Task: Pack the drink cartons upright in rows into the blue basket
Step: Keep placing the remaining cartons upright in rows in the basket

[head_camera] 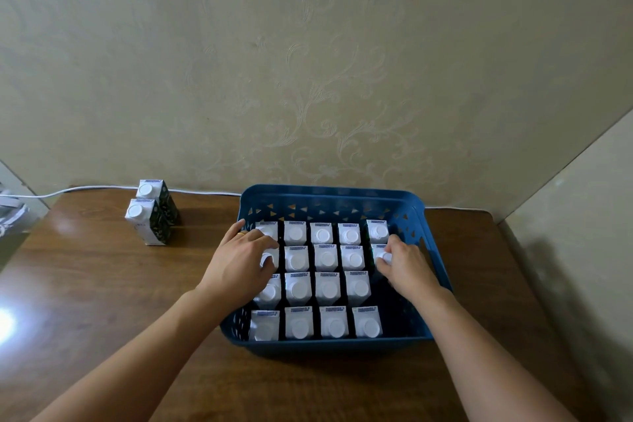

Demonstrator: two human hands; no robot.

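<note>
The blue basket (329, 197) sits on the wooden table and holds several upright drink cartons with white caps, standing in rows. My left hand (239, 259) lies over the cartons in the left column, fingers spread across their tops. My right hand (404, 265) grips a carton (381, 255) in the right column, second row from the back, fingers around its cap. The front part of the right column shows bare basket floor. Two more cartons stand upright on the table to the left: one nearer (147, 221) and one behind it (158, 195).
A white cable (102, 188) runs along the table's back edge against the patterned wall. The table's right edge meets another wall. A grey object (10, 212) lies off the table's left edge.
</note>
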